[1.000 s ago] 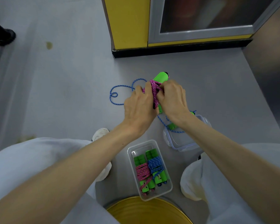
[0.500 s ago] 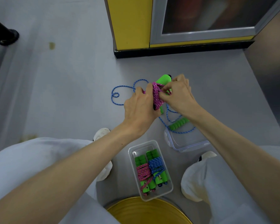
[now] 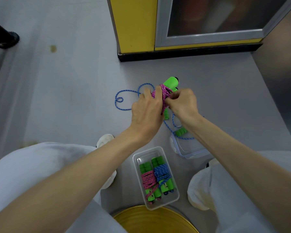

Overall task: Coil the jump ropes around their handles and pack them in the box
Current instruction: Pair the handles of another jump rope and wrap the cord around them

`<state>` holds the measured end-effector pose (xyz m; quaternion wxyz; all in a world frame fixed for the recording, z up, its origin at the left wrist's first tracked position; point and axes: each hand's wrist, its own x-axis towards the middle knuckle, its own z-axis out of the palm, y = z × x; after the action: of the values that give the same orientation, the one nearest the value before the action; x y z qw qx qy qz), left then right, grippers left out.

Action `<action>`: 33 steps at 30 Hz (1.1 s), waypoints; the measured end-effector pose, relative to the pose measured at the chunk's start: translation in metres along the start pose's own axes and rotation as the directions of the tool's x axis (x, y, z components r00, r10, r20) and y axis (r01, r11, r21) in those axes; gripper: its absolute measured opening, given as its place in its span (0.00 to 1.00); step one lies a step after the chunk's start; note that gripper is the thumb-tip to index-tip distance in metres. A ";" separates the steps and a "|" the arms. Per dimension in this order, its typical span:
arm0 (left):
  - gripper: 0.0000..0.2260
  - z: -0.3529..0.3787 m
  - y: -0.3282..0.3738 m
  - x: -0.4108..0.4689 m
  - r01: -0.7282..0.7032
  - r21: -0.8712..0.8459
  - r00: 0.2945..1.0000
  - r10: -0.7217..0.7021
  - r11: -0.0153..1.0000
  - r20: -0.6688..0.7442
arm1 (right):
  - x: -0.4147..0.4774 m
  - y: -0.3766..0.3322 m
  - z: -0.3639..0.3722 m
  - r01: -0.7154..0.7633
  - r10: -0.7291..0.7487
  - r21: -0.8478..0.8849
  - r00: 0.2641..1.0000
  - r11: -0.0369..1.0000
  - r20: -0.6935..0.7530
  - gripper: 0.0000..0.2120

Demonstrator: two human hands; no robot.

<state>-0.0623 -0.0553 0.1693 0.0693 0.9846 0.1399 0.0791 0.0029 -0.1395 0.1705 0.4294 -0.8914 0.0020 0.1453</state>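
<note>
Hands meet above the floor (image 3: 57, 98): the left hand (image 3: 146, 113) grips a pair of green handles (image 3: 170, 82) wrapped in pink rope (image 3: 164, 96), and the right hand (image 3: 183, 105) pinches the rope at the coil, apparently tucking in its loose end. That bundle looks nearly finished but is not yet packed. Beneath it a blue rope (image 3: 126, 90) lies uncoiled on the floor, with one handle (image 3: 181, 132) resting on the clear lid (image 3: 190, 148). Nearer the person, the clear box (image 3: 136, 158) already holds two wound ropes side by side, a pink bundle (image 3: 148, 180) and a blue bundle (image 3: 160, 171). Two are packed and a third is close. The loose blue rope is still to be coiled.
</note>
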 end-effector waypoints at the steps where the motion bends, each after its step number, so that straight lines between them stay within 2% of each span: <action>1: 0.20 0.000 0.001 -0.001 0.002 0.005 1.000 -0.002 1.000 0.011 | 0.000 0.000 0.001 -0.029 0.029 0.026 1.000 0.999 -0.001 0.08; 8: 0.19 -0.005 -0.004 0.007 0.023 -0.010 0.999 -0.023 1.000 -0.041 | -0.003 0.000 0.001 -0.174 0.172 0.191 0.985 0.966 0.028 0.11; 11: 0.20 -0.004 -0.003 0.008 -0.003 0.018 0.998 0.004 1.000 -0.058 | -0.008 -0.002 0.004 -0.143 0.154 0.253 0.988 0.957 -0.021 0.14; 14: 0.22 -0.001 -0.003 0.008 -0.023 0.046 0.997 0.026 0.999 -0.077 | -0.008 -0.007 0.004 -0.202 0.218 0.301 0.976 0.932 -0.021 0.13; 18: 0.24 0.001 -0.004 0.008 -0.044 0.192 0.990 0.069 0.980 -0.123 | -0.003 -0.012 -0.001 -0.430 0.416 0.394 0.901 0.812 0.125 0.07; 21: 0.26 0.005 -0.003 0.006 -0.066 0.229 0.985 0.100 0.971 -0.139 | -0.003 -0.013 0.000 -0.487 0.474 0.457 0.867 0.744 0.153 0.07; 24: 0.25 0.003 -0.001 0.007 -0.029 0.194 0.985 0.060 0.981 -0.161 | -0.003 -0.009 0.002 -0.431 0.447 0.437 0.892 0.790 0.072 0.06; 26: 0.23 -0.001 -0.001 0.008 -0.009 0.082 0.994 0.018 0.997 -0.110 | -0.003 -0.006 0.003 -0.341 0.363 0.411 0.931 0.846 0.025 0.08; 28: 0.23 -0.005 -0.002 0.009 0.033 -0.055 0.999 -0.033 0.998 -0.001 | -0.003 -0.004 0.004 -0.222 0.243 0.363 0.970 0.905 -0.013 0.14; 30: 0.24 -0.009 -0.005 0.011 0.074 -0.145 0.997 -0.067 0.987 0.049 | -0.003 -0.003 0.003 -0.132 0.145 0.318 0.989 0.939 -0.019 0.13; 33: 0.25 -0.017 -0.012 0.016 0.170 -0.252 0.981 -0.139 0.953 0.135 | -0.003 -0.004 -0.001 -0.071 0.058 0.304 0.997 0.950 0.050 0.08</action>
<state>-0.0534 -0.0372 0.1864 0.2132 0.9556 0.2007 0.0343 0.0005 -0.1378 0.1749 0.5570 -0.8106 0.0450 0.1750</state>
